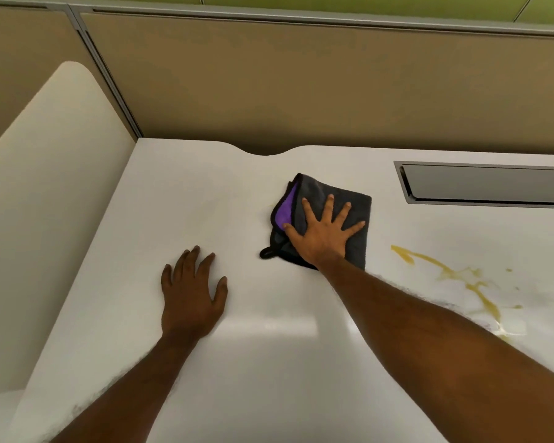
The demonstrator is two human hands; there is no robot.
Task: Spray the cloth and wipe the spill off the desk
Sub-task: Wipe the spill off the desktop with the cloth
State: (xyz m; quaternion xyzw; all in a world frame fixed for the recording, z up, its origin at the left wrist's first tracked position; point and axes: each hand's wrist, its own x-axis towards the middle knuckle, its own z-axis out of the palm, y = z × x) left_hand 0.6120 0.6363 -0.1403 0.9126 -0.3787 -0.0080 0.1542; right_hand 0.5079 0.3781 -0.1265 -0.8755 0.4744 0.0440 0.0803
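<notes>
A folded grey cloth [339,195] with a purple inner side lies on the white desk [269,362], past its middle. My right hand [325,231] presses flat on the cloth with the fingers spread. My left hand [191,292] rests flat on the bare desk, to the left of the cloth and nearer to me, holding nothing. A yellow spill [461,276] streaks the desk to the right of the cloth, partly behind my right forearm. No spray bottle is in view.
A brown partition wall [301,91] runs along the desk's far edge. A grey metal cable tray lid [486,183] is set into the desk at the back right. A cream side panel [45,203] rises at the left edge.
</notes>
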